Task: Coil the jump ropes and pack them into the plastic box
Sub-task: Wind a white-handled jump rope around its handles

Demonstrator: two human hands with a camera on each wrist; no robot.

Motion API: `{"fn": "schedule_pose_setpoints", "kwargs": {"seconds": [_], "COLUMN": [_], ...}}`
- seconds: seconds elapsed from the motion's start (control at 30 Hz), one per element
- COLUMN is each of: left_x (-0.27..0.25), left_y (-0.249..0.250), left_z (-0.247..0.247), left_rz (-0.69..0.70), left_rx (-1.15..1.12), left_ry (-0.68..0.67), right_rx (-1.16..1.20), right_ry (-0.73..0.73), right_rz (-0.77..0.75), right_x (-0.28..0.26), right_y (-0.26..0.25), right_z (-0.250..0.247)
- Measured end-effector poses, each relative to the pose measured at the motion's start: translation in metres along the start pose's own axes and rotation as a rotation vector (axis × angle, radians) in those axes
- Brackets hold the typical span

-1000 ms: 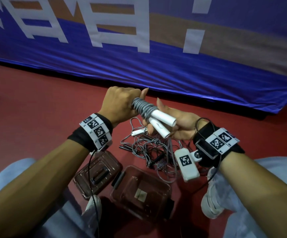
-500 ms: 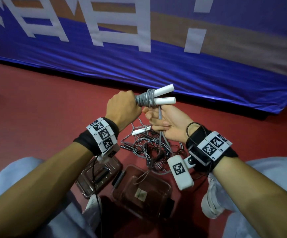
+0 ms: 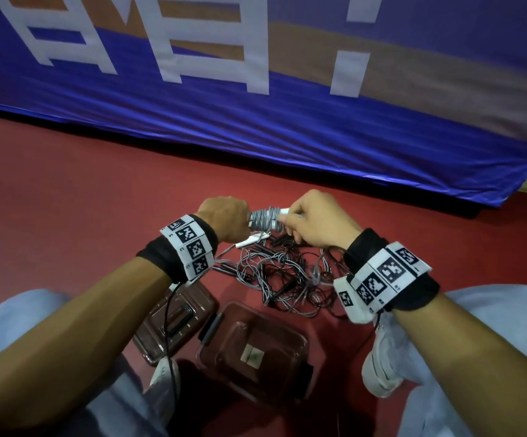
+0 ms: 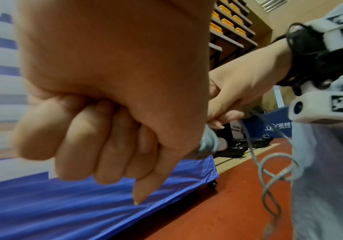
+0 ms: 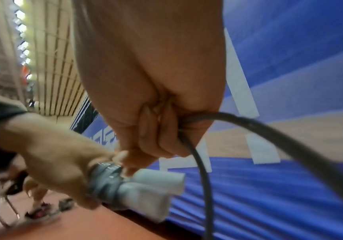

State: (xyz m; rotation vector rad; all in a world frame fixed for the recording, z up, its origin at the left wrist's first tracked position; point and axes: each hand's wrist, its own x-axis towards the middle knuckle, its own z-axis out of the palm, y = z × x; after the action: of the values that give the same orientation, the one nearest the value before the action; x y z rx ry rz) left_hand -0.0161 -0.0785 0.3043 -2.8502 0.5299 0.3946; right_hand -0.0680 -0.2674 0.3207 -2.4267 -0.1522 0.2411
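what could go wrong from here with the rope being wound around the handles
1. The left hand grips only one end of the white handles, so the grey coil may slide off their free ends.
2. The loose cord held by the right hand trails toward the tangled ropes on the floor and could snag there.

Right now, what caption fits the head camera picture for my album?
Left hand grips white handles while right hand winds grey rope around them.
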Motion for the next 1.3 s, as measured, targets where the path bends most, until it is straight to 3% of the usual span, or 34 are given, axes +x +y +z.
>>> {"fn": "schedule_pose_setpoints", "kwargs": {"seconds": [0.3,0.53,0.63,0.8,0.9,1.07,1.2,1.3], "left_x": [-0.011,-0.018,-0.014,-0.019,-0.023,-0.030,-0.035,-0.034], "left_y": [-0.014,-0.032,-0.046,-0.051,-0.043,-0.031,-0.022,-0.020], "left_z": [-0.017,-0.030,-0.031,-0.035,-0.035,-0.031,-0.034,-0.034], "left_rz": [0.365,0.497,0.568,0.686,0.715,0.635,0.421,0.241], "left_rx": [0.371,0.470,0.398,0.258,0.180,-0.090,-0.365,-0.415], "left_ry": [0.281,0.469,0.663,0.924,1.007,1.065,1.074,1.031], "right_rx": [-0.148,-0.028,0.221,0.335,0.436,0.777,1.005,1.166], "right_ry": [0.064,-0.258,-0.371,-0.493,-0.626,-0.770,-0.693,-0.669], "right_rz": [-0.225,-0.217,-0.221,-0.202,-0.181,-0.201,-0.155,-0.163], "right_x": [0.005,0.001,-0.002,-0.005,-0.008,-0.008,-0.002,-0.001], "right_y": [0.011,0.006,-0.003,-0.015,-0.017,-0.012,-0.008,-0.011], "right_z": [-0.012,-0.010,-0.005,-0.003,-0.002,0.000,0.004,0.004]}}
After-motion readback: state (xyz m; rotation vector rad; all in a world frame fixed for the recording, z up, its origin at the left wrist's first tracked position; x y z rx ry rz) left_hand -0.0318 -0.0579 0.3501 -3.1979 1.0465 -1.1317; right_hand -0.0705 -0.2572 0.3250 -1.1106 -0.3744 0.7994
